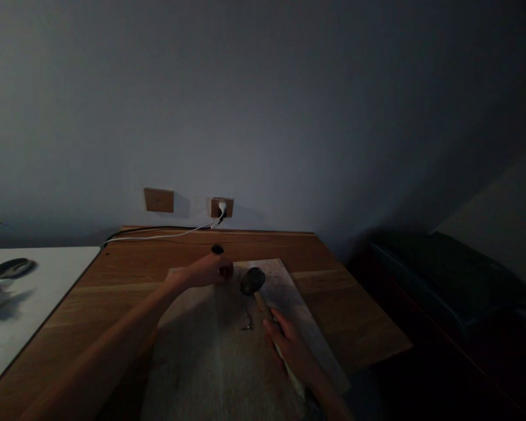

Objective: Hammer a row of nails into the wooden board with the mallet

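My right hand [289,345] is closed round the pale wooden handle of a hammer [256,289], whose dark head rests low over a light wooden board [201,362]. My left hand [210,270] reaches forward to the board's far edge, its fingers pinched on something small and dark that I cannot make out. A small dark round object [217,249] stands just beyond that hand. A small bent metal piece [246,321] lies on the board between my arms. The room is dim.
The board lies on a brown wooden table [342,304] against a grey wall. A white cable [166,235] runs from a wall socket [221,207] across the table's back. A white surface [35,292] with a dark round object adjoins at left. Dark furniture stands at right.
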Demonstrator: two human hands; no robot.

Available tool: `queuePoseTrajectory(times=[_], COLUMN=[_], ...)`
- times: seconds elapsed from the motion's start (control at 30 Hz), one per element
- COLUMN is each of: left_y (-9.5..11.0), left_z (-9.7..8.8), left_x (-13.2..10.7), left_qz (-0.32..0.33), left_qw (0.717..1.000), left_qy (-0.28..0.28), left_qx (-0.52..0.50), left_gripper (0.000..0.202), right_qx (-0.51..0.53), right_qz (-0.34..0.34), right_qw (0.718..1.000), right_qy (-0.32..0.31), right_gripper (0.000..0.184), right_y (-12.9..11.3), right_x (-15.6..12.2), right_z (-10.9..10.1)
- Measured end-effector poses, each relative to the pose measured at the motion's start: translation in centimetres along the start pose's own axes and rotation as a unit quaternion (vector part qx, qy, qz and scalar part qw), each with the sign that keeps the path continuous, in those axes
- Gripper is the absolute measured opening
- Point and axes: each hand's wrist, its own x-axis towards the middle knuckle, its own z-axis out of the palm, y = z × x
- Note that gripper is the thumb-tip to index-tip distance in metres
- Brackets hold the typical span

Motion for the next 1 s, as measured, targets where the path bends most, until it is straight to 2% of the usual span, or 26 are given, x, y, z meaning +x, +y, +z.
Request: queuePoseTrajectory(times=[0.2,0.5,0.7,0.87,1.0], left_y=[-0.4,-0.3,-0.7,-0.9,-1.1], left_z=[0.7,0.7,0.8,0.8,1.3], left_x=[0.3,0.2,0.3,0.0,0.0], left_qz=[0.016,0.006,-0.011,-0.015,-0.012], left_qw=[1.000,1.000,0.998,0.995,0.993], left_qy=[0.012,-0.005,0.010,0.014,0.029], left_qx=[-0.018,-0.024,-0.066,-0.101,-0.112], left_gripper=[0.025,0.030,0.025,0.039,0.034], right_qx=[0.003,0.015,-0.006,-0.009,-0.006], right_qz=[-0.001,0.000,0.002,-0.021,-0.040], right_qw=[1.000,1.000,1.000,1.000,0.999], right_qy=[0.002,-0.013,-0.016,0.004,-0.014], right_gripper=[0.057,0.060,0.061,0.048,0.045], right_y=[-0.1,-0.6,-1.1,-2.0,-3.1], right_x=[-0.1,-0.1,-0.1,0.6,1.4], right_z=[0.0,0.1,0.1,1.1,2.1])
